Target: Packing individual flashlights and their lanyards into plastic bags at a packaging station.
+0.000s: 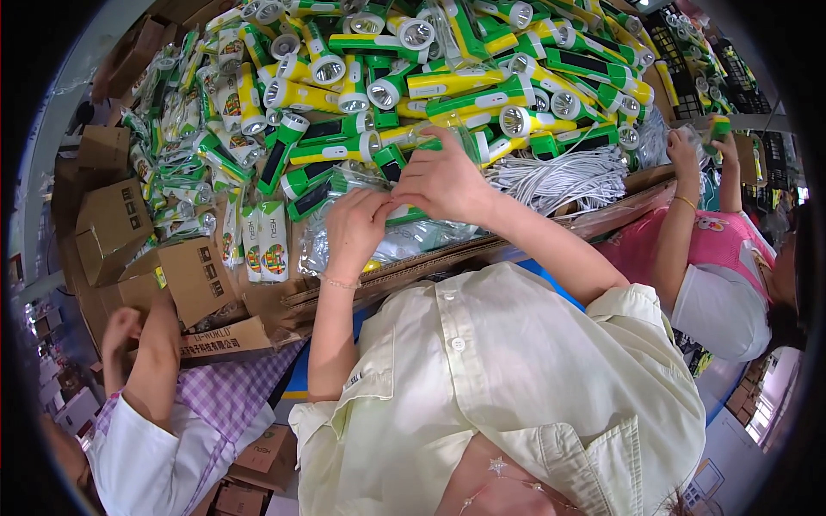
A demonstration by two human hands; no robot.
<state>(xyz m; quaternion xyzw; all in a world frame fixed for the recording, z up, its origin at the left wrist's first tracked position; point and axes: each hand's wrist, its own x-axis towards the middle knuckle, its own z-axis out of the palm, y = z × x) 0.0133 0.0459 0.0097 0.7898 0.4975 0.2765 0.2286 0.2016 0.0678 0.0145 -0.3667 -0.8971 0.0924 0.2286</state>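
My left hand [354,228] and my right hand [447,182] meet at the near edge of a big heap of flashlights. The fingers of my left hand are closed at the edge of a clear plastic bag [439,239]. Right beside them, my right hand's thumb and fingers are bent together; what they grip is hidden. A green flashlight body [404,215] shows partly under my hands. Green-and-yellow flashlights [465,101] with round clear lenses lie just beyond, some inside clear bags.
Bundled white cables [564,181] lie to the right. Bagged flashlights and printed white packs [265,245] lie left, beside open brown cartons [112,228]. A cardboard edge [413,258] runs along the front. Co-workers' arms [155,365] reach in at left and right [680,206].
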